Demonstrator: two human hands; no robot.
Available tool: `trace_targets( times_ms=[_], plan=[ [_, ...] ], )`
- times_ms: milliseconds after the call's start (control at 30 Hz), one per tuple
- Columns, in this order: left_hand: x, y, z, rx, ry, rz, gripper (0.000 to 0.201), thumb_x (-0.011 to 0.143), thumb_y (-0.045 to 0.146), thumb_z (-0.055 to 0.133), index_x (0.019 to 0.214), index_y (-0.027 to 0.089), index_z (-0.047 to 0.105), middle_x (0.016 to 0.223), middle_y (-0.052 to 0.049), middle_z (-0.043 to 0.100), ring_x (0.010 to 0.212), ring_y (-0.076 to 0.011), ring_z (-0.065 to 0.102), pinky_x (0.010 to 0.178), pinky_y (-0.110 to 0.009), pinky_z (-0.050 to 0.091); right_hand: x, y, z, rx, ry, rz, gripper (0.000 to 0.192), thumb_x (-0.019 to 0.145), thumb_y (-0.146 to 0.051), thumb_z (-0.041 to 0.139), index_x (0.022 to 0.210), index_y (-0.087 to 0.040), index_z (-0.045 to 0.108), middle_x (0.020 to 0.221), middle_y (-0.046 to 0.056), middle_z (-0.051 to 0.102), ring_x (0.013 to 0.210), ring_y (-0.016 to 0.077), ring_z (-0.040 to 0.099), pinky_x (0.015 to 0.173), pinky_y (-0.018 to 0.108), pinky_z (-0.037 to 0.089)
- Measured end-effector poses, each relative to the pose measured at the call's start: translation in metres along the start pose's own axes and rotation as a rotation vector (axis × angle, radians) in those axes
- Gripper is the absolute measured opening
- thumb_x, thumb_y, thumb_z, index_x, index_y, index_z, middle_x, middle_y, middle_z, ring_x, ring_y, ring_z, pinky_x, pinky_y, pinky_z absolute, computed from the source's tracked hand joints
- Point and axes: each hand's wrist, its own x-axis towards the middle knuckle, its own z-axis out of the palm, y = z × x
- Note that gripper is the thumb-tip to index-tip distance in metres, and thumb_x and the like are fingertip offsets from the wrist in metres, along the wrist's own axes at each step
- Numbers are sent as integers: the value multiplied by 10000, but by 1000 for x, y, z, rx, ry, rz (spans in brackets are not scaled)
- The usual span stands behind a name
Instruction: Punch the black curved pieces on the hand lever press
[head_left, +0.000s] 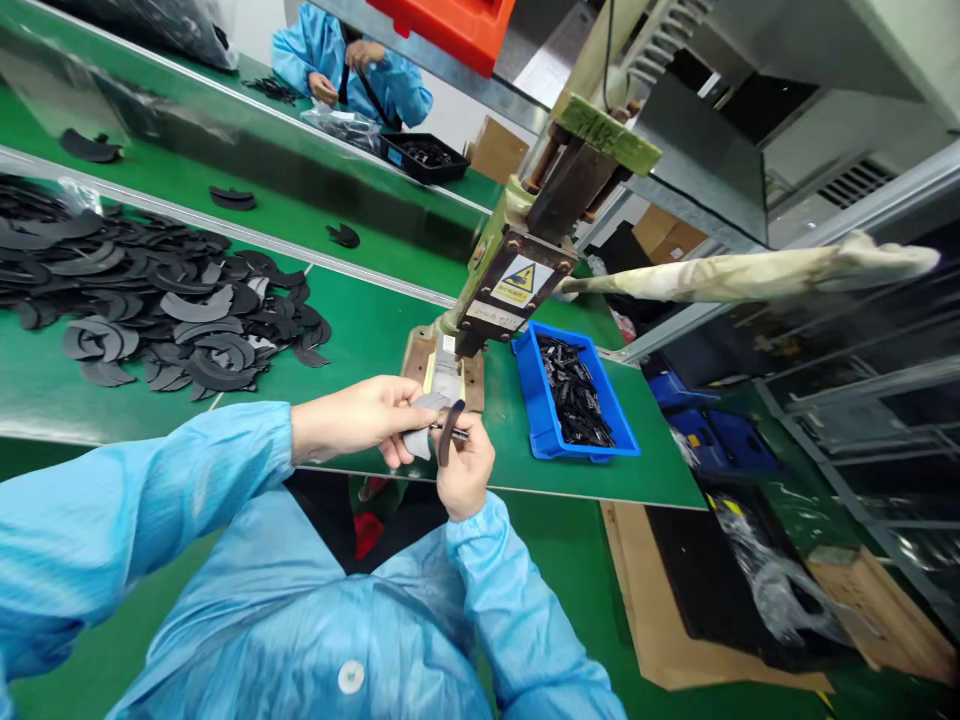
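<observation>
Both my hands meet at the table's front edge, just before the base of a hand press (487, 290). My left hand (367, 418) is closed on a grey curved plastic piece (421, 440), gripped between thumb and fingers. In my right hand (466, 468) is a dark curved strip (450, 432), with a small dark pin-like part beside it that I cannot make out well. The two pieces are close together; whether they touch cannot be told. A pale fixture block (448, 372) sits on the press base beyond my fingers.
A large heap of dark curved pieces (187, 300) covers the table at left. A blue bin (541, 445) of small black parts stands right of the press. The press's wrapped lever (750, 275) sticks out rightward. Across the belt, a co-worker (397, 85) handles a dark strip.
</observation>
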Motion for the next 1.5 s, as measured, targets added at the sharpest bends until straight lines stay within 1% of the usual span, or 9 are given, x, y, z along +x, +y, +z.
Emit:
trace_targets(
  times_ms=[300,467,600,800,933,1067,1200,1300,1500],
  plan=[
    [3,-15,-13,168,63,33,490,824,644,802,842,215,567,641,-14,680,537,-172,667,505,-273,548,13,-15,-33,-228,-212,-217,169,959,-267,664,1116,-250,724,1090,59,796,1015,194,744,940,362,592],
    [-8,-13,-9,595,393,452,297,884,514,766,952,240,674,913,-35,674,842,-203,651,766,-324,541,13,-13,-32,-275,-197,-285,141,965,-244,645,1090,-242,710,1036,69,783,961,195,725,875,366,590],
    [-11,-8,-1,842,320,598,300,947,461,677,748,238,665,832,-40,609,870,-229,558,854,-374,462,11,-12,-30,-280,-186,-324,136,961,-230,638,1078,-244,706,1048,72,776,976,198,725,876,375,596],
    [5,-19,1,573,245,402,465,944,519,647,603,219,549,767,-22,543,785,-198,529,738,-333,430,5,-12,-29,-259,-134,-315,125,965,-250,628,1061,-259,708,1024,69,771,963,208,729,874,398,606],
    [6,-28,-1,269,251,268,367,855,553,782,844,214,641,852,1,597,765,-152,552,703,-272,460,4,-11,-28,-181,-73,-287,145,967,-228,643,1094,-263,703,1037,56,777,974,193,738,884,377,608],
    [2,-29,-14,50,40,114,473,819,622,815,962,193,674,804,-1,640,667,-128,590,602,-238,500,6,-5,-28,-128,-130,-248,171,956,-250,680,1121,-267,722,1026,50,786,964,195,751,896,376,617],
    [20,-27,-58,-6,369,158,421,833,537,848,832,164,654,728,-7,651,556,-90,578,503,-188,493,2,6,-37,-90,-136,-112,382,988,-264,634,1370,-270,622,1141,76,750,1046,194,738,959,390,618],
    [54,-22,-99,-119,652,21,346,821,351,894,812,158,606,716,-24,663,570,-107,645,520,-187,552,-9,11,-49,-71,-114,-53,276,1007,-272,594,1275,-269,658,1086,71,716,1013,191,716,925,383,617],
    [154,21,-136,-82,692,-121,250,839,163,864,901,118,625,700,-58,691,520,-122,657,518,-212,578,-29,6,-68,-91,-153,-12,242,998,-258,584,1215,-314,674,1012,60,702,930,213,719,840,404,633]
  ],
)
